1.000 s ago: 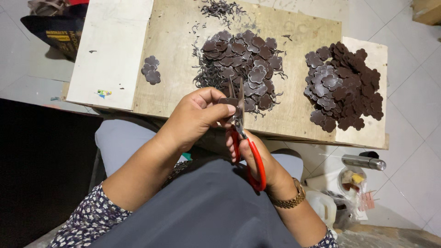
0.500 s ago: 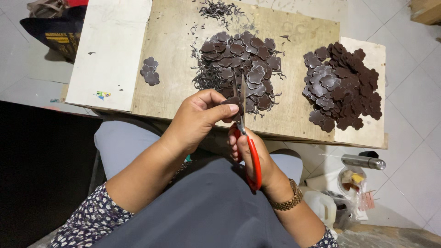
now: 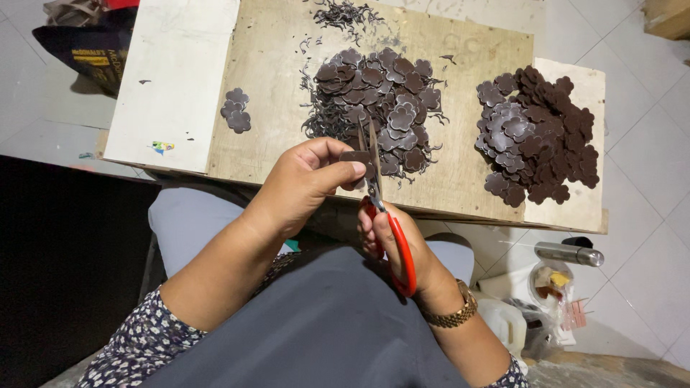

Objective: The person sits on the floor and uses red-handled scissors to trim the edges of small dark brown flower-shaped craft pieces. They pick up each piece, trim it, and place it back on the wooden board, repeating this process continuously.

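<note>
The left hand (image 3: pixel 305 183) pinched a thin, probably pliable dark brown flower-shaped piece (image 3: pixel 355 156) by its edge; the right hand (image 3: pixel 392 237) gripped red-handled scissors (image 3: pixel 388 215) at the tabletop's near edge.

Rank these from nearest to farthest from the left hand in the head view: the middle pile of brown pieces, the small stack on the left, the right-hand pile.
From the left hand:
1. Middle pile, just beyond the fingers.
2. Small stack, up and left on the board.
3. Right-hand pile, far across to the right.

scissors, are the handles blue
No, the scissors in the right hand have red handles, blades at a brown piece held by the left hand.
</note>
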{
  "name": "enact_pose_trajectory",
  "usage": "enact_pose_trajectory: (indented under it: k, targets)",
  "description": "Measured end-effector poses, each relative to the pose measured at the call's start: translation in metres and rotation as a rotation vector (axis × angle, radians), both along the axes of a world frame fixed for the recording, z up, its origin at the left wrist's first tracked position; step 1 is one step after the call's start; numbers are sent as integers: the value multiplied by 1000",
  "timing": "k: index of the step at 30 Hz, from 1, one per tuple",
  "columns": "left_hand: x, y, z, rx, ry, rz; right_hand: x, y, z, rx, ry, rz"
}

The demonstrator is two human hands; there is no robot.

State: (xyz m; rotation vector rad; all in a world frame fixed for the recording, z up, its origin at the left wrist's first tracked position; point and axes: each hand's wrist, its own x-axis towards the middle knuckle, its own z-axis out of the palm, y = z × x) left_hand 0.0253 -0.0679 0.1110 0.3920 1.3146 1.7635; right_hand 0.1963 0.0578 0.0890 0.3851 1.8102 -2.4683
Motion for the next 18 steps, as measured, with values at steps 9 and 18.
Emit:
enact_pose_trajectory:
  k: [9, 18]
  targets:
    - [-4, -1, 2, -33, 1, 9, 0, 0, 1, 35, -23, 4]
    - [-8, -2, 6, -62, -89, 37, 0, -1, 7, 63, -23, 18]
